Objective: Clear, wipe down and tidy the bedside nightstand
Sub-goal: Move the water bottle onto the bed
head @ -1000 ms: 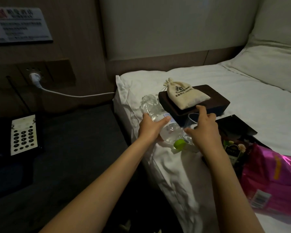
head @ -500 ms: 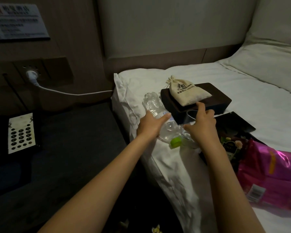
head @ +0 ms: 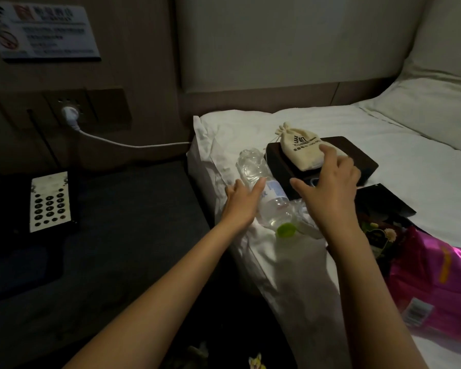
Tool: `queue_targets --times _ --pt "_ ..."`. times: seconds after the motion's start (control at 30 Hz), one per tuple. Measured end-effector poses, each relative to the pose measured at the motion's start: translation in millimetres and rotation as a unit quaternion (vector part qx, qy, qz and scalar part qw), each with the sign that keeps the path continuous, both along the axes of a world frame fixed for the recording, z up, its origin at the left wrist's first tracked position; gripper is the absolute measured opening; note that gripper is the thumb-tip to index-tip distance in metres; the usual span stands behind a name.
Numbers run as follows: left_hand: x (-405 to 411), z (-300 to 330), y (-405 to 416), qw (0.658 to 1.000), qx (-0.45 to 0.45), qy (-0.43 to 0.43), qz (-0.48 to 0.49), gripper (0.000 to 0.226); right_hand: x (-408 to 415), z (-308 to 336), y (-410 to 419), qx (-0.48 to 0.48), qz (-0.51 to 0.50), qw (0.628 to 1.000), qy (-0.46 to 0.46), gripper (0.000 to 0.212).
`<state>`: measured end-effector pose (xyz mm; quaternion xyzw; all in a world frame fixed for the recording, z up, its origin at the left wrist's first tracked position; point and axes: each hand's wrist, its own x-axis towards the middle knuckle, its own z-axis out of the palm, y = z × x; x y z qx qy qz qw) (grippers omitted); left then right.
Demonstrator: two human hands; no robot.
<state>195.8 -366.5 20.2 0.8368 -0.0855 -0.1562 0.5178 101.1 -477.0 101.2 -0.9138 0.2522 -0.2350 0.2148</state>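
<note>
The cleared items are seen laid out on the white bed [head: 383,166], apparently so that the dark nightstand top [head: 123,209] to the left of both arms can be wiped. The 2 hands are held apart. The left hand [head: 241,202] is laid against the side of a clear plastic bottle [head: 261,187], fingers fairly straight and thumb up along it, probably to keep the bottle from rolling off the bed edge; its green cap [head: 286,230] is pointed back toward the person. The right hand [head: 330,187] is spread wide above a dark brown box [head: 357,155], its forefinger touching the cream drawstring pouch [head: 304,153] that rests on top. Whether anything is actually gripped beneath the palm cannot be told, since a clear cup-like object seems to be hidden there. Dark printed characters and a logo are carried on the pouch, but they are too blurred to read. A white-and-blue label is wrapped round the bottle, also illegible. Just right of the right forearm, a black packet [head: 383,206] and a pink foil bag [head: 437,283] with a barcode are set on the sheet. Far left of the left hand, a telephone keypad [head: 49,201] sits on the nightstand, and a wall notice [head: 43,33] above bears a wifi symbol and a no-smoking sign; its lines of text are unreadable.
</note>
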Motion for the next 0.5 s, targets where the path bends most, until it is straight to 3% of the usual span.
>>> queue_targets --times 0.13,0.27,0.37,0.5 --pt "8 -5 32 0.994 -0.098 0.033 0.025 0.061 15 1 40 -0.02 0.06 0.996 -0.068 0.068" --pt "13 -11 69 0.987 -0.141 0.065 0.052 0.041 38 -15 91 -0.005 0.139 0.988 -0.062 0.064" --pt "24 -13 108 0.981 -0.144 0.079 0.105 0.036 61 -39 131 0.036 0.204 0.978 -0.028 0.06" --pt "44 -26 190 0.975 -0.108 0.016 0.196 0.039 104 -73 186 0.169 0.299 0.938 0.046 0.053"
